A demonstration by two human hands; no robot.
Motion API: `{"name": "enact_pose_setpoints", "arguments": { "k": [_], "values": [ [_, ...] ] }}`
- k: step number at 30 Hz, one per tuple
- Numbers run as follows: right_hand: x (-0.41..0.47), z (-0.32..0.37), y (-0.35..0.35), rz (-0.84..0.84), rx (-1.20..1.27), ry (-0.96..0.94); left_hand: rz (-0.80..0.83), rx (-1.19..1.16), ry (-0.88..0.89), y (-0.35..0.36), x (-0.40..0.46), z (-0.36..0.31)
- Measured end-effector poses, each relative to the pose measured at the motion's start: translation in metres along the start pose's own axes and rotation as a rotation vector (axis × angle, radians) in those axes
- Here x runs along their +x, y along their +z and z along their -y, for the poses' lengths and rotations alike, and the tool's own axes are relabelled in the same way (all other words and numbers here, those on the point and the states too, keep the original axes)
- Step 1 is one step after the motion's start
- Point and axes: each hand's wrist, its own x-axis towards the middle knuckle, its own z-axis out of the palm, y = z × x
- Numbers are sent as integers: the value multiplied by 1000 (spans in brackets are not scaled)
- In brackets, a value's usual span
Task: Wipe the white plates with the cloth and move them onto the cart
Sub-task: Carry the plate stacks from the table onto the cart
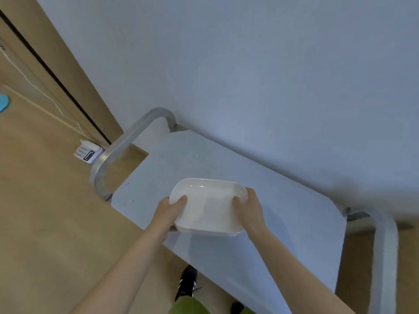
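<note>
A white oblong plate [208, 207] hangs just above the cart's pale grey top [283, 218], near its middle. It may be a small stack, since a second rim shows at its near edge. My left hand [169, 211] grips its left end, thumb on the upper face. My right hand [248, 208] grips its right end, thumb over the rim. No cloth is in view.
The cart's metal handle loops stand at its left end [106, 164] and right end [383, 245]. A pale wall rises directly behind the cart. Wooden floor lies to the left, with a white power strip [88, 152] by a door frame. My shoe [187, 283] is under the near edge.
</note>
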Motion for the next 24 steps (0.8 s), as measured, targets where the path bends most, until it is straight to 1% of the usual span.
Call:
{"name": "enact_pose_setpoints", "arguments": {
  "k": [6,10,12,19,24],
  "values": [
    [37,41,55,-97,96,84,37,103,39,-37,80,-49],
    [63,59,81,-157,155,126,77,188,66,-49,125,-75],
    [74,66,89,-175,163,135,93,227,88,-51,145,-85],
    [111,79,105,-211,226,178,130,246,101,-39,204,-114],
    [134,84,111,-215,220,199,177,235,77,-36,231,-123]
  ]
}}
